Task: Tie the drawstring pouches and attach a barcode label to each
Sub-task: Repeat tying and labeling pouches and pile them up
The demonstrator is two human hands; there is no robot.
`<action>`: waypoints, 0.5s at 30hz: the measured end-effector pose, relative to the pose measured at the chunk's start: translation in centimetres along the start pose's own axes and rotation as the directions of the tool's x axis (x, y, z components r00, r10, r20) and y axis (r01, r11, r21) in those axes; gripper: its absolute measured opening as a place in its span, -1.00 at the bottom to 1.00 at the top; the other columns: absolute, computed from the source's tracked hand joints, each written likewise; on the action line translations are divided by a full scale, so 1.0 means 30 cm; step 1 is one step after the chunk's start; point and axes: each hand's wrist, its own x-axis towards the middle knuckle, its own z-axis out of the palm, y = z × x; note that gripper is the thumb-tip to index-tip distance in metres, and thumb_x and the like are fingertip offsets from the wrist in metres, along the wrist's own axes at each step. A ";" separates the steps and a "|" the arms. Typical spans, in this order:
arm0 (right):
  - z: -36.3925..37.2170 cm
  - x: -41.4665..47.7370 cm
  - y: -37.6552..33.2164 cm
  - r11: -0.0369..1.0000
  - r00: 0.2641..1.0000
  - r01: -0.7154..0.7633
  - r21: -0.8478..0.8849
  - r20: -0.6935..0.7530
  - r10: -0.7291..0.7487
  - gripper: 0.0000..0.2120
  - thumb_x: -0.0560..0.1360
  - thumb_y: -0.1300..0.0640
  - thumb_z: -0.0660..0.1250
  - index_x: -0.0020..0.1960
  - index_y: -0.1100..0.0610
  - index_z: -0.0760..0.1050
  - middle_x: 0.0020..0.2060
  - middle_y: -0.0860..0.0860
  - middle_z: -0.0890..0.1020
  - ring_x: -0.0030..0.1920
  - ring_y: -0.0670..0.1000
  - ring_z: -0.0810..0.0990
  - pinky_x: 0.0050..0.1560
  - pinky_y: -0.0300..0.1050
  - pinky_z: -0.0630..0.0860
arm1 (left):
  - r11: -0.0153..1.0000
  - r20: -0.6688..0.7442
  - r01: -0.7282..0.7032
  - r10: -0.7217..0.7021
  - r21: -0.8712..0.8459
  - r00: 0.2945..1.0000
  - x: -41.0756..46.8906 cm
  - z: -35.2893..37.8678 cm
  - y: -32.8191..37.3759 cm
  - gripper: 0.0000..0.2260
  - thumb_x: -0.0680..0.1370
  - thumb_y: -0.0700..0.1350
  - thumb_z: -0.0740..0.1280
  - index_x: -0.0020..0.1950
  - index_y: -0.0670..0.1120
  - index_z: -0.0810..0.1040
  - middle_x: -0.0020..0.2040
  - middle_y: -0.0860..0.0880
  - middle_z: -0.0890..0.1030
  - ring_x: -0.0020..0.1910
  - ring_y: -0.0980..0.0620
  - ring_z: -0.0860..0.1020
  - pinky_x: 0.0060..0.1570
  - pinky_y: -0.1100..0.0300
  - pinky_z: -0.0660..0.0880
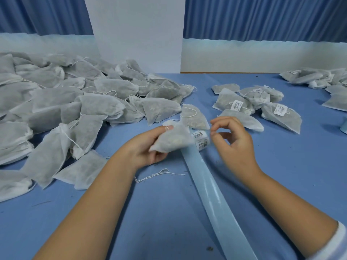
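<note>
— How far is the job being carried?

— A small group of labelled pouches (262,107) is being kept beyond the right hand (232,143). A far larger heap of unlabelled pouches (75,102) is being left waiting outside the left hand (150,147), so most is judged outstanding.

— And the pouch being handled?

— That pouch (174,139) is being gripped by the left hand's curled fingers and thumb, between both hands, above the far end of the label strip (216,194). No label is being shown on it. The right hand's fingers are being held curled; whether a cord is being pinched cannot be told.

— Materials?

— Thin, matte, gauzy fabric with lumpy filling is being shown, and a glossy, smooth, ribbon-like strip.
</note>
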 end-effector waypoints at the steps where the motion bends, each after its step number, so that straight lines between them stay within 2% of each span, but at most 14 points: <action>1: -0.003 0.005 0.002 0.999 0.999 -0.039 -0.012 -0.030 0.039 -0.76 0.48 0.35 0.33 -0.11 -0.01 0.51 0.05 0.05 0.56 0.05 -0.19 0.54 -0.03 -0.34 0.46 | 0.990 -0.025 -0.052 0.055 0.133 0.998 0.005 -0.001 -0.003 -0.91 0.50 -0.05 0.43 -0.16 -0.03 0.70 -0.24 0.03 0.70 -0.36 0.11 0.65 -0.44 0.30 0.54; 4: -0.006 0.011 0.015 0.990 0.991 -0.129 -0.055 0.014 0.130 -0.72 0.52 0.26 0.36 0.04 -0.12 0.53 0.14 0.01 0.52 0.06 -0.19 0.53 -0.06 -0.39 0.45 | 0.882 0.029 -0.179 0.185 0.436 0.982 -0.007 0.010 -0.004 -0.87 0.51 0.00 0.44 -0.02 -0.03 0.68 -0.12 -0.02 0.73 -0.20 0.08 0.68 -0.25 0.24 0.58; 6: 0.000 0.010 0.021 0.985 0.982 -0.164 -0.062 0.081 0.169 -0.72 0.52 0.19 0.37 0.13 -0.14 0.53 0.13 -0.04 0.55 0.08 -0.13 0.54 -0.02 -0.29 0.49 | 0.806 0.091 -0.249 0.239 0.537 0.967 -0.022 0.013 -0.003 -0.78 0.46 0.06 0.50 -0.02 -0.05 0.70 -0.05 -0.11 0.72 -0.12 0.04 0.66 -0.06 0.15 0.56; 8: 0.008 0.004 0.018 0.984 0.976 -0.173 -0.040 0.131 0.177 -0.68 0.52 0.15 0.39 0.21 -0.15 0.52 0.05 -0.09 0.61 0.06 -0.11 0.57 -0.02 -0.21 0.50 | 0.737 0.152 -0.308 0.272 0.601 0.950 -0.034 0.025 -0.004 -0.75 0.44 0.09 0.51 0.00 -0.04 0.70 0.00 -0.12 0.71 -0.07 0.04 0.65 0.00 0.09 0.53; 12: 0.017 -0.007 0.003 0.988 0.970 -0.155 0.023 0.191 0.148 -0.59 0.51 0.11 0.42 0.30 -0.17 0.45 -0.07 -0.10 0.70 -0.08 -0.14 0.60 -0.11 -0.26 0.43 | 0.678 0.260 -0.366 0.258 0.638 0.931 -0.043 0.048 -0.017 -0.85 0.47 0.06 0.50 -0.01 0.05 0.71 -0.04 0.06 0.73 -0.03 0.12 0.68 -0.04 0.26 0.56; 13: 0.019 -0.009 0.000 0.987 0.969 -0.155 0.042 0.199 0.144 -0.58 0.52 0.13 0.42 0.30 -0.18 0.44 -0.12 -0.08 0.71 -0.17 -0.10 0.58 -0.14 -0.22 0.43 | 0.657 0.273 -0.373 0.255 0.655 0.928 -0.040 0.051 -0.021 -0.84 0.47 0.07 0.50 -0.01 0.05 0.71 -0.05 0.09 0.73 -0.05 0.15 0.68 -0.07 0.30 0.54; 15: 0.021 -0.008 -0.001 0.979 0.969 -0.180 0.100 0.188 0.160 -0.56 0.51 0.19 0.42 0.29 -0.17 0.44 -0.19 0.02 0.71 -0.23 0.10 0.52 -0.14 -0.08 0.46 | 0.641 0.297 -0.379 0.238 0.667 0.925 -0.040 0.061 -0.025 -0.89 0.48 0.04 0.50 -0.05 0.06 0.70 -0.15 0.15 0.71 -0.21 0.25 0.64 -0.25 0.45 0.46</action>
